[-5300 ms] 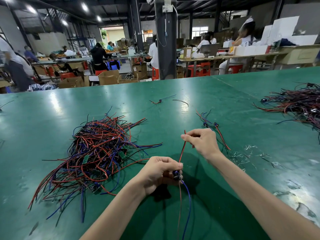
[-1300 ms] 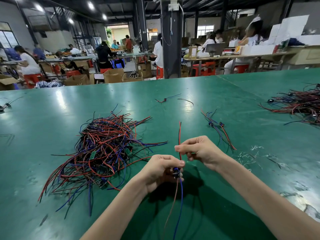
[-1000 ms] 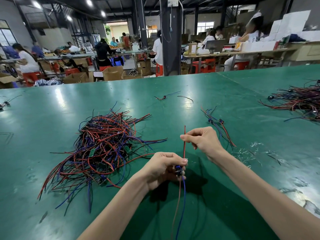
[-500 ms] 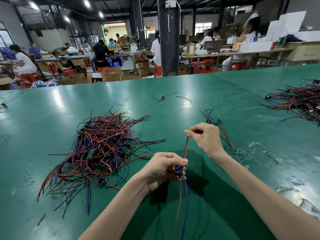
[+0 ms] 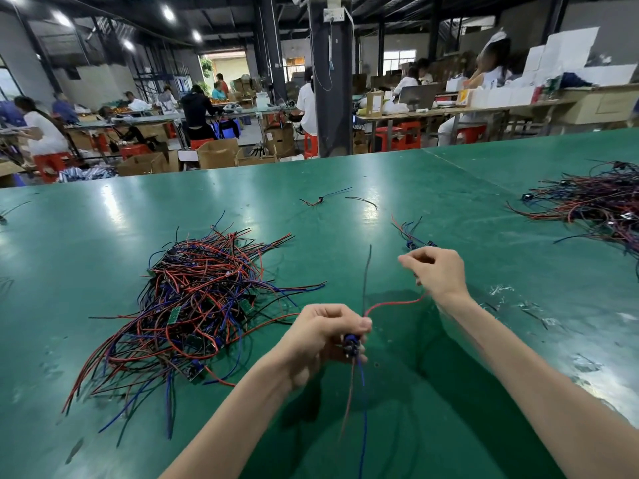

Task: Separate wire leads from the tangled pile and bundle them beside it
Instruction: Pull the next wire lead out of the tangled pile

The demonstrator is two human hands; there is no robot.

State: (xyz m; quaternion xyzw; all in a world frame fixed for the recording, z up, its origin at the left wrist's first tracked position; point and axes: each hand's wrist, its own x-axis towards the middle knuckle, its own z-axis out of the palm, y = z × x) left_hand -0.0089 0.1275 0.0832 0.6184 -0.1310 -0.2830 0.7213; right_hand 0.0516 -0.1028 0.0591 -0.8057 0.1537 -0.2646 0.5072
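Note:
A tangled pile [image 5: 193,305] of red, blue and black wire leads with small green boards lies on the green table [image 5: 103,229], left of centre. My left hand [image 5: 323,335] grips a small dark connector [image 5: 351,342] above the table; red and blue leads hang down from it. A black lead [image 5: 366,274] sticks up from that connector. A red lead [image 5: 394,303] curves from it to my right hand [image 5: 437,271], which holds it with curled fingers. A few separated leads [image 5: 409,233] lie just beyond my right hand.
A second big heap of leads [image 5: 594,205] lies at the right edge of the table. Two stray leads [image 5: 325,199] lie far in the middle. Clear plastic scraps [image 5: 501,292] lie to the right of my right arm. People work at benches behind the table.
My right hand has pulled the red lead sideways to the right, away from the connector. A black lead now stands free above my left hand, which has stayed in place.

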